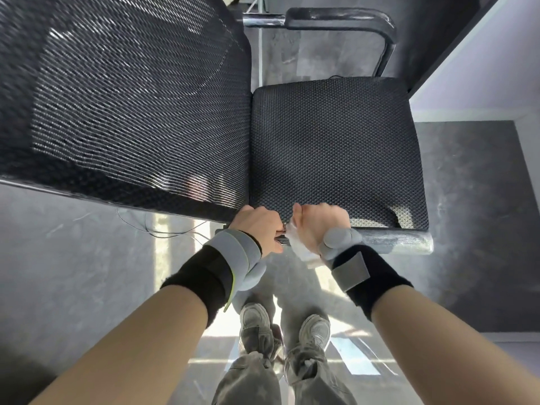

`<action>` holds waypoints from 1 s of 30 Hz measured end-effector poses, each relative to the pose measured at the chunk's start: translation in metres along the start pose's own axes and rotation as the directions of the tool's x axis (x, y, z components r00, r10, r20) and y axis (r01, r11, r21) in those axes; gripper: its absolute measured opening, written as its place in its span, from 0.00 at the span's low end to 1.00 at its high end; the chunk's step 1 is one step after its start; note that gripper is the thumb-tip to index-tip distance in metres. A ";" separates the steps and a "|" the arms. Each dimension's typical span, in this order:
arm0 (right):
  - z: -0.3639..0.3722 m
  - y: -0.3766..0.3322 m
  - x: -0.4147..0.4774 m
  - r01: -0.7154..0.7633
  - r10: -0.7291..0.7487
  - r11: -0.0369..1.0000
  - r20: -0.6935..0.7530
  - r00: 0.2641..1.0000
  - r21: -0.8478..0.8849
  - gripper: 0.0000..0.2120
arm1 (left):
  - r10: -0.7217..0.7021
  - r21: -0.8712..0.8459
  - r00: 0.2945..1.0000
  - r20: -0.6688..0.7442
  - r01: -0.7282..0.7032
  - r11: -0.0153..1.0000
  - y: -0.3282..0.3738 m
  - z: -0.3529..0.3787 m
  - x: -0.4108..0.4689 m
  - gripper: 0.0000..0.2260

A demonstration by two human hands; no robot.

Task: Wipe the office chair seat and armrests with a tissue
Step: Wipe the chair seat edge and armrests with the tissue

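The office chair's black mesh seat (336,147) lies in the middle right, with its mesh backrest (122,97) filling the upper left. The far armrest (339,20) is black and curves down at the top. The near armrest (397,239) runs along the seat's near edge, dusty and grey-black. My right hand (318,226) is closed around this near armrest with a white tissue (301,247) pressed against it. Beside it, my left hand (260,226) grips the same armrest near the backrest. Both wrists wear black and grey bands.
A dark grey marbled floor (467,214) surrounds the chair. A white wall or cabinet (479,80) stands at the right, close to the seat's front. Thin cables (163,229) trail on the floor under the backrest. My feet (283,325) stand just below the hands.
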State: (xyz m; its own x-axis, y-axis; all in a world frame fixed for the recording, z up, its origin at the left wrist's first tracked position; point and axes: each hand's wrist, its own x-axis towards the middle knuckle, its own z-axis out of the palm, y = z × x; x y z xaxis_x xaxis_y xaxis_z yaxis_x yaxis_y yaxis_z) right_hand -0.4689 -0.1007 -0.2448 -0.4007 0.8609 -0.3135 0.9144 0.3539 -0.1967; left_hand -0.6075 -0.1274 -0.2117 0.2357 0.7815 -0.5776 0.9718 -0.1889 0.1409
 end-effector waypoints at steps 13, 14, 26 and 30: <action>-0.007 0.012 -0.004 -0.051 0.056 0.998 -0.146 0.988 0.040 0.20 | -0.022 -0.058 0.999 0.043 0.025 0.998 0.000 -0.004 0.001 0.13; -0.004 0.014 -0.007 -0.033 0.041 0.998 -0.204 0.978 0.044 0.18 | -0.023 -0.058 0.999 0.047 0.026 0.998 0.000 -0.004 0.001 0.14; 0.014 0.032 -0.033 0.111 -0.129 0.992 -0.463 0.877 -0.066 0.17 | -0.071 -0.069 0.996 0.057 0.075 0.995 0.006 -0.007 -0.001 0.13; 0.013 0.025 -0.057 0.224 -0.213 0.975 -0.307 0.928 -0.001 0.19 | -0.118 -0.088 0.992 0.051 0.122 0.989 0.010 -0.008 -0.003 0.10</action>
State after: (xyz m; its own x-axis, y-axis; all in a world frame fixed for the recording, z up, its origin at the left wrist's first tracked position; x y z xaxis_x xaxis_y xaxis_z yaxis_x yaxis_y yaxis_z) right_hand -0.4236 -0.1455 -0.2442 -0.5484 0.8354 0.0361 0.8017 0.5376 -0.2612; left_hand -0.5980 -0.1268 -0.2024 0.1195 0.7668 -0.6307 0.9894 -0.0394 0.1395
